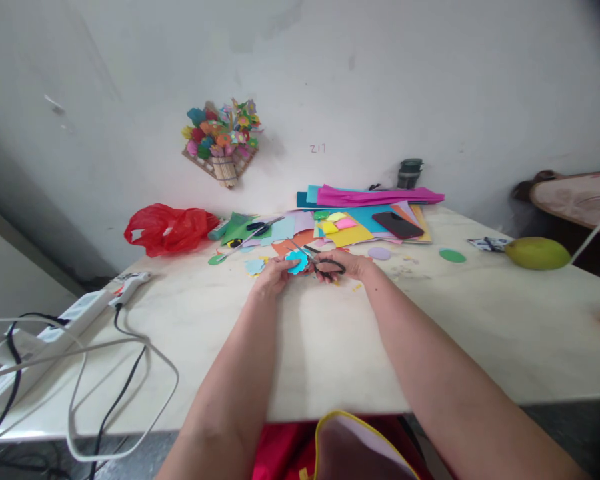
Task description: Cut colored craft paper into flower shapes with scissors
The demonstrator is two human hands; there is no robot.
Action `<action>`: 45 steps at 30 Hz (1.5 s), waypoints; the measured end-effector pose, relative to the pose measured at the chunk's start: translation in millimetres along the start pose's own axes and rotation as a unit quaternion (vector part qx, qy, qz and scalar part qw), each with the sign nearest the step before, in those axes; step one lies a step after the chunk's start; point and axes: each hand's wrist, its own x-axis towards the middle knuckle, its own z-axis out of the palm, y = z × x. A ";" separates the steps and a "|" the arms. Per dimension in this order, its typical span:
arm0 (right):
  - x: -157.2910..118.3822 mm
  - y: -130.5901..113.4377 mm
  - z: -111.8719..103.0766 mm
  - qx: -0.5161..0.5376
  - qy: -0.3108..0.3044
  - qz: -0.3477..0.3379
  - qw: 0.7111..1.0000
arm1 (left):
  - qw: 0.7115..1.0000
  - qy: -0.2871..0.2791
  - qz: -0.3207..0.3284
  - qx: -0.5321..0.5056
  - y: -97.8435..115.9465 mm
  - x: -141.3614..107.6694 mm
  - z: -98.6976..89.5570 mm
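- Left hand [276, 275] has the blue scalloped paper [297, 262] pinched by its edge, probably so most of it stays free.
- Right hand [349, 261] is gripping the black-handled scissors [341, 268], so both meet mid-desk [330, 347], right between my hands.
- Coloured sheets [354, 237] sit just beyond, handy I guess; phone's [398, 225] parked on them, off my work patch.

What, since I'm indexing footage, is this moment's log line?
left hand: holds blue scalloped piece | right hand: holds scissors | beyond: coloured sheets
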 end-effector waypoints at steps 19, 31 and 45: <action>7.6 3.3 7.2 0.043 0.026 -0.032 0.998 | 0.994 0.106 0.024 0.003 5.4 1.4 12.5; 14.7 3.5 10.1 0.053 0.049 -0.021 0.997 | 0.989 0.144 0.029 -0.014 6.4 4.0 17.5; 21.1 4.7 18.4 0.025 0.075 -0.058 0.995 | 0.979 0.199 0.037 -0.023 3.8 6.8 19.9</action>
